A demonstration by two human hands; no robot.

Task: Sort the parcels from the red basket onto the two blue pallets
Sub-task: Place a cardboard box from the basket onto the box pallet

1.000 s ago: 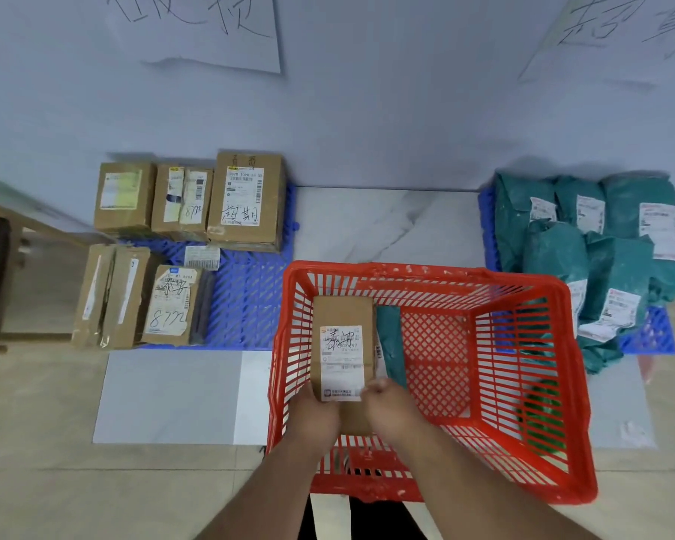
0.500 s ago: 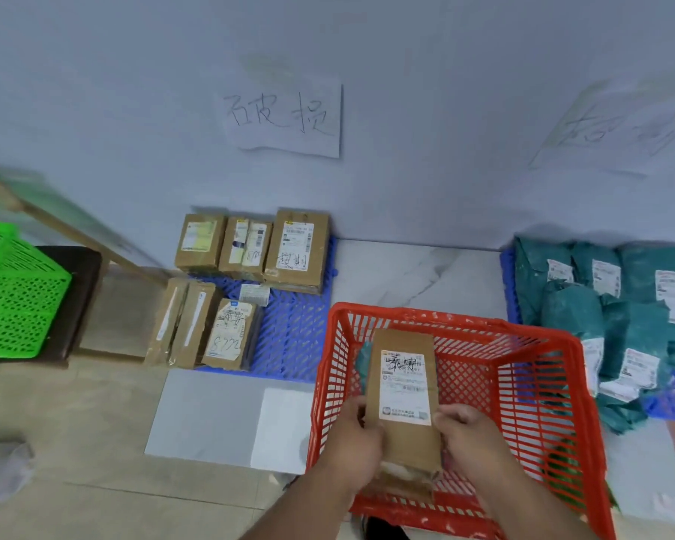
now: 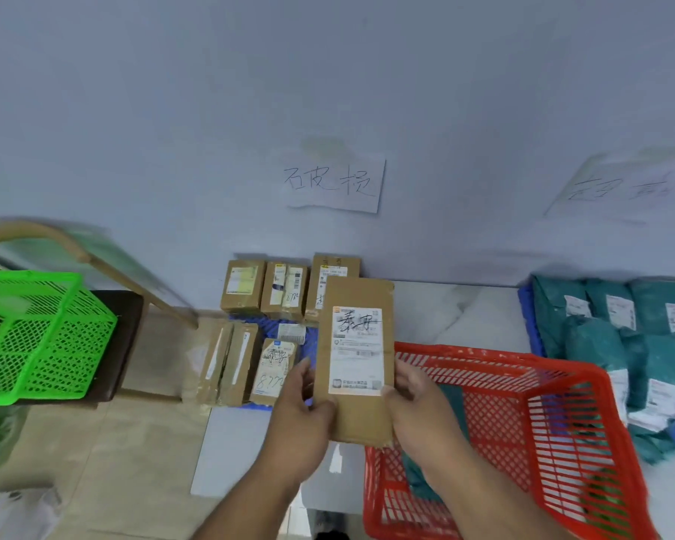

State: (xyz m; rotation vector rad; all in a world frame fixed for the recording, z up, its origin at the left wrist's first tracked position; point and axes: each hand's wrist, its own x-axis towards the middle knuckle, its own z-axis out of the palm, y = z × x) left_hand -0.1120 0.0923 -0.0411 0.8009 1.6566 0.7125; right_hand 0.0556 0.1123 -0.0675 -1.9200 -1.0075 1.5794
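A flat brown cardboard parcel (image 3: pixel 361 298) with a white label is held upright in front of me. My left hand (image 3: pixel 303 415) grips its lower left edge and my right hand (image 3: pixel 419 407) its lower right edge. It hangs over the left rim of the red basket (image 3: pixel 554 442), in front of the left blue pallet (image 3: pixel 308 337), which carries several brown boxes (image 3: pixel 242 286). A teal bag (image 3: pixel 416 477) lies inside the basket. The right blue pallet (image 3: pixel 527 317) holds several teal bags (image 3: pixel 597 344).
A green basket (image 3: pixel 36 337) sits on a dark stool (image 3: pixel 121 337) at the left. Two handwritten paper signs (image 3: pixel 334 185) hang on the wall above the pallets. White floor tiles (image 3: pixel 227 450) lie between me and the left pallet.
Both hands have lifted the brown parcel out of the red basket and carried it up and left. My view has swung left, bringing the green basket into sight.
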